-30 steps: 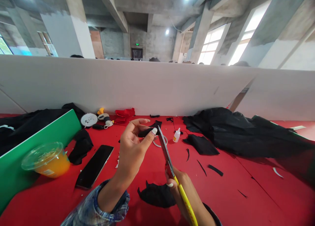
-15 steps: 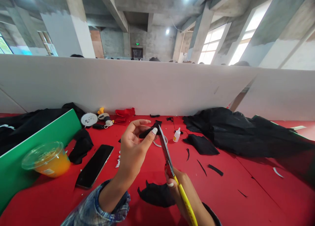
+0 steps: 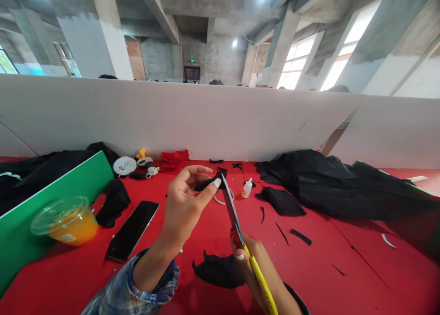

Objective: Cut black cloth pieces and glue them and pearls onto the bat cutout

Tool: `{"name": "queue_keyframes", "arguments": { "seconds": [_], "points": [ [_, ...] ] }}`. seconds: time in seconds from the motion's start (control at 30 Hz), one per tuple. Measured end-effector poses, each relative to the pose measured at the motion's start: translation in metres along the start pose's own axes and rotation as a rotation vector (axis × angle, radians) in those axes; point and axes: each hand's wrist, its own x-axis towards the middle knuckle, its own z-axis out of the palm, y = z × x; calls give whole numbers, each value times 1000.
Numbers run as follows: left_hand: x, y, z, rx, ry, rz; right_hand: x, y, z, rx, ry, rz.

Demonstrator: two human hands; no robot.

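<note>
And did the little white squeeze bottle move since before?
No, the little white squeeze bottle stands in the same spot on the red table, judged against the white partition behind it.

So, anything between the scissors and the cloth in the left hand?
Nothing visible: the tips of the scissors are right at the edge of the cloth. The left thumb is close beside them, though.
</note>
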Motion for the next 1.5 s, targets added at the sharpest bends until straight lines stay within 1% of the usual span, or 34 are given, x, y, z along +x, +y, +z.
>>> {"name": "queue_keyframes", "arguments": {
  "seconds": [0.27,0.63,0.9,1.03,1.23,1.5],
  "points": [
    [0,0,1,20,-15,6,2,6,3,20,8,16],
    [2,4,-2,24,-28,5,1,7,3,-18,16,44],
    [4,6,-4,76,-32,-14,2,7,1,-33,5,40],
    [4,7,-4,83,-34,-8,2,8,1,-45,-3,45],
    [4,7,-4,74,-33,-16,2,9,2,-48,29,27],
    [5,5,-6,76,-32,-12,2,10,4,-63,18,47]
  ]
}}
